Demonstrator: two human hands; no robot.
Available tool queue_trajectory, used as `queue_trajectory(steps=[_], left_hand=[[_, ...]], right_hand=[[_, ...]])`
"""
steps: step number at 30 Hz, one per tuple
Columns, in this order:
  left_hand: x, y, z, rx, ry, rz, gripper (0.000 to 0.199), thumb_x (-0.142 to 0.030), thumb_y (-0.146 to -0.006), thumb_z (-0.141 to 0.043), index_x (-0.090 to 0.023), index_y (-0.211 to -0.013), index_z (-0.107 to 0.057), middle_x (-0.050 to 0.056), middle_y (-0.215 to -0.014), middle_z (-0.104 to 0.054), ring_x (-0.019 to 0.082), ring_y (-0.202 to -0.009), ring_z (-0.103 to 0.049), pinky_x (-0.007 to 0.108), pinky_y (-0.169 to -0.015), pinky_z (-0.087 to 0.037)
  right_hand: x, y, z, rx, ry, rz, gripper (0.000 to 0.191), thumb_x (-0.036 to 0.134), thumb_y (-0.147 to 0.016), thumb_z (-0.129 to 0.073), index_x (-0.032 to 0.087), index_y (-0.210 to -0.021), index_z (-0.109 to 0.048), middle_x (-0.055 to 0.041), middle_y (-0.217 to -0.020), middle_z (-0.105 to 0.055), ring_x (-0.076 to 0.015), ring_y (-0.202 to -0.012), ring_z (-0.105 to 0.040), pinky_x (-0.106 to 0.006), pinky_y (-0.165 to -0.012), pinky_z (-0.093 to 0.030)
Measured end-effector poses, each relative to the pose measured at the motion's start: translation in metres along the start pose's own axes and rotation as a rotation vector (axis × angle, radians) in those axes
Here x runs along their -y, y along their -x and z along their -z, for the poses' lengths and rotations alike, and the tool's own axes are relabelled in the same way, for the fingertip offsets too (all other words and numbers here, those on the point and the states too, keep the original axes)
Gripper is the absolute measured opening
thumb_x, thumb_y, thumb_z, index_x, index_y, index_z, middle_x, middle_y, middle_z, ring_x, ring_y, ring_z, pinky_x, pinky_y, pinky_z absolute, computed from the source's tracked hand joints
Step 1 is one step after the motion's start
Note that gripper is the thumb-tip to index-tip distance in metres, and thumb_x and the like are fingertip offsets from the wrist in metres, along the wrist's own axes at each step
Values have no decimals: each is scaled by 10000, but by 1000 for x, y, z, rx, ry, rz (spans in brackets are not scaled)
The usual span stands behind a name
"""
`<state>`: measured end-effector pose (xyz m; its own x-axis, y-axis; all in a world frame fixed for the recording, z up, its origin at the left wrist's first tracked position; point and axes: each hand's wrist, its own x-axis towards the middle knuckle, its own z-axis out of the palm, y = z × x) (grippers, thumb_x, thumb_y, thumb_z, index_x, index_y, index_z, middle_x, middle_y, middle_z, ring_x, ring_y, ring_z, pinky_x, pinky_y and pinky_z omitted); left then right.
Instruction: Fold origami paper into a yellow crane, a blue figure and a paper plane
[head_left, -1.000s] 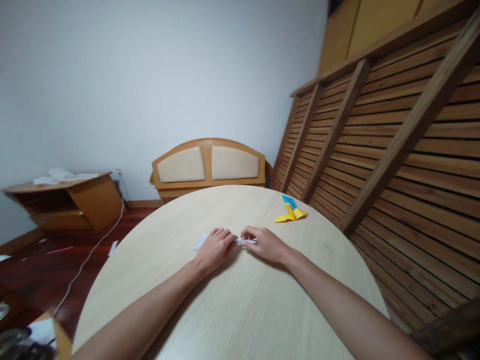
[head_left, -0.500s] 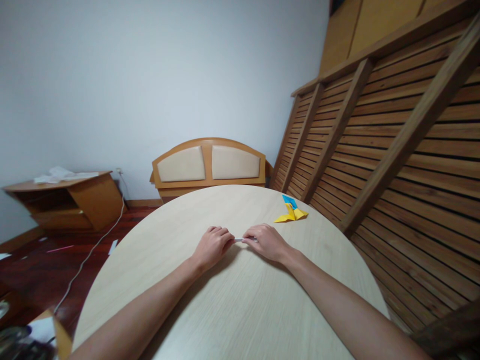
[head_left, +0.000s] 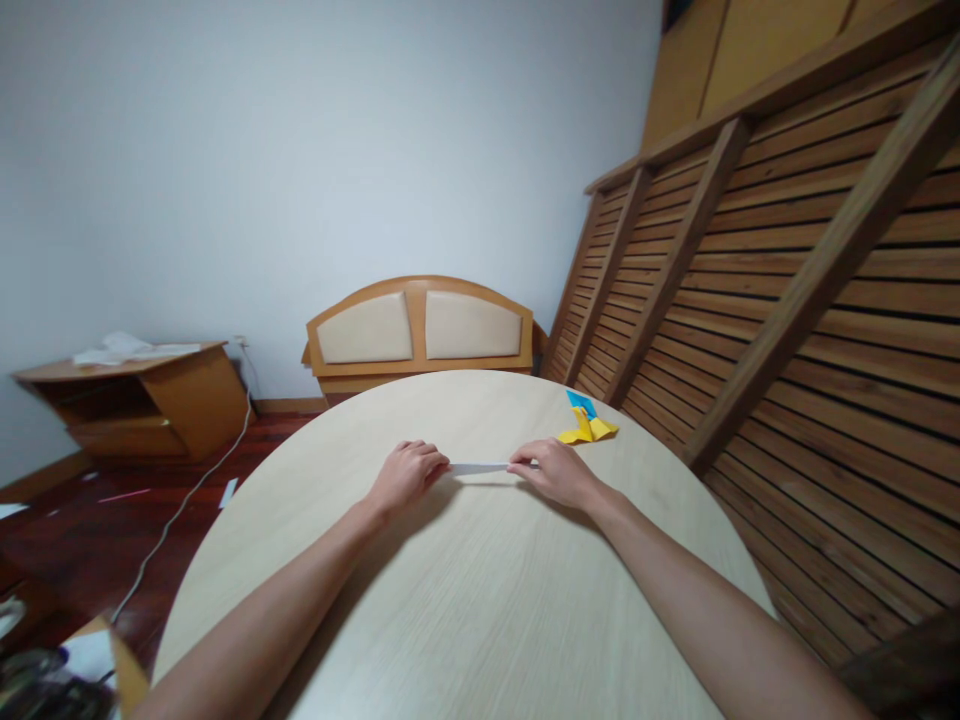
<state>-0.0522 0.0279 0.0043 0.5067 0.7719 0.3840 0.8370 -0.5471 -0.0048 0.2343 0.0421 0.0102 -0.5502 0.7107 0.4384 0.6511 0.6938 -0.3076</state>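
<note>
A narrow white paper strip (head_left: 478, 468) is stretched level between my hands, slightly above the round pale table (head_left: 450, 590), and casts a thin shadow on it. My left hand (head_left: 409, 474) pinches its left end. My right hand (head_left: 553, 470) pinches it near the right end, and a short bit shows past the thumb. Just beyond my right hand lies a folded yellow paper crane (head_left: 589, 428), its left tip partly hidden by that hand. A blue folded paper piece (head_left: 580, 404) lies behind the crane.
A wooden headboard (head_left: 418, 325) stands past the table's far edge. Along the right leans a slatted wooden frame (head_left: 750, 300). To the left is a low cabinet (head_left: 172, 410) with white papers on top; a white cable (head_left: 184, 500) runs over the dark red floor.
My hands have moved apart, left hand leftward and right hand rightward, so a longer stretch of the strip shows between them. Both are slightly higher in view. The right hand now covers the crane's left tip.
</note>
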Motion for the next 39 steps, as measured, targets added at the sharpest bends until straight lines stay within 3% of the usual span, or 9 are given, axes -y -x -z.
queue_trajectory(steps=[11,16,19,22,25,39], left_hand=[[18,4,6,-50,-8,41,283,-351,-970,-457,-246,-980,-719,43,-987,-727,188,-926,-633,340,-838,-454],[-10,4,2,-147,-22,-35,377,-384,-931,-531,-234,-1274,-576,81,-1249,-643,222,-1103,-590,383,-932,-452],[-32,-1,-3,-110,-7,-130,293,-322,-953,-504,-242,-1219,-598,60,-1189,-673,195,-1074,-603,361,-926,-435],[-41,-4,-5,-62,-8,-141,252,-307,-990,-426,-233,-979,-667,26,-944,-720,163,-909,-629,332,-856,-420],[-37,-4,-3,-60,-10,-113,301,-337,-999,-406,-221,-888,-660,16,-867,-715,153,-845,-624,317,-812,-402],[-14,-1,3,-71,33,-16,274,-338,-992,-425,-230,-940,-671,15,-885,-727,136,-820,-651,295,-802,-414]], right_hand=[[-4,2,5,-5,18,-33,195,325,-918,-613,208,-881,-764,-33,-855,-755,-174,-770,-663,-281,-711,-417],[16,-3,0,-10,105,17,185,313,-922,-618,214,-868,-764,-32,-843,-754,-180,-784,-658,-306,-745,-393],[32,-5,-5,0,136,90,159,309,-917,-636,211,-876,-755,-32,-864,-756,-188,-819,-658,-318,-773,-373],[42,-6,-8,15,147,145,159,294,-922,-634,195,-869,-746,-42,-854,-755,-188,-817,-653,-322,-784,-362],[41,-7,-9,-2,143,145,166,309,-919,-644,189,-861,-742,-45,-846,-754,-186,-815,-651,-322,-783,-360],[19,-5,2,-58,55,68,170,316,-926,-632,197,-864,-737,-26,-837,-750,-169,-796,-667,-320,-806,-377]])
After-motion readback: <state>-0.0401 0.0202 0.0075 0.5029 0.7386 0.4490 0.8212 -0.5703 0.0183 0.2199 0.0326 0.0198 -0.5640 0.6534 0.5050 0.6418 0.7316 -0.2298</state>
